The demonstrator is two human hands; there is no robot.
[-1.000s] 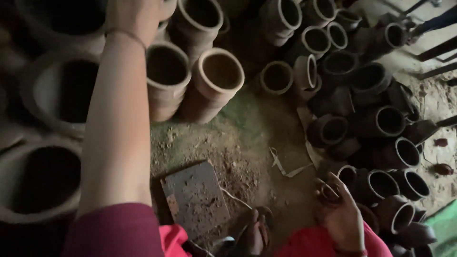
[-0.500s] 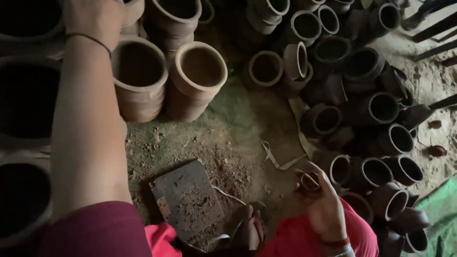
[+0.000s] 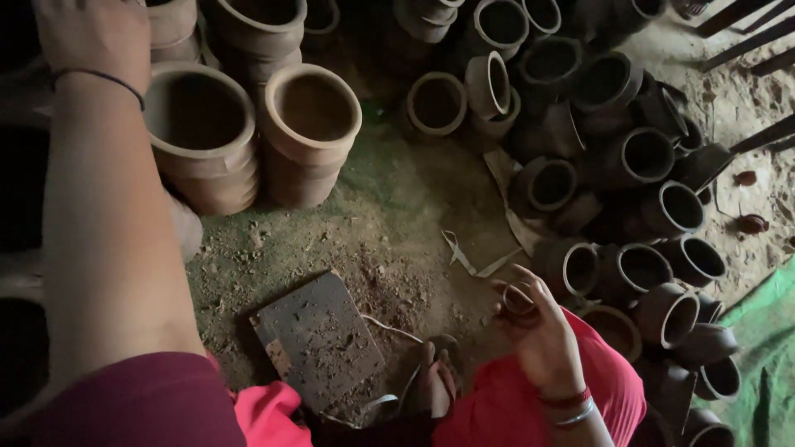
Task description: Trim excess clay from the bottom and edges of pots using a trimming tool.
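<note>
Nearby, the person's right hand hovers above a red-clothed knee, fingers pinched on a small clay ring, thin, brown and round; a slip would likely drop and crack it. Beside it lies a dark flat board on dusty ground. Farther off, the left hand reaches over large clay pots; its grip is hard to tell. A nudge could topple them.

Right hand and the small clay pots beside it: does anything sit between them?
Nothing visible does. The right hand, fingers curled around a small ring-like piece, hangs next to the nearest small clay pot, with only bare dirt floor in the narrow gap. The flat dark slab lies off to the other side.
</note>
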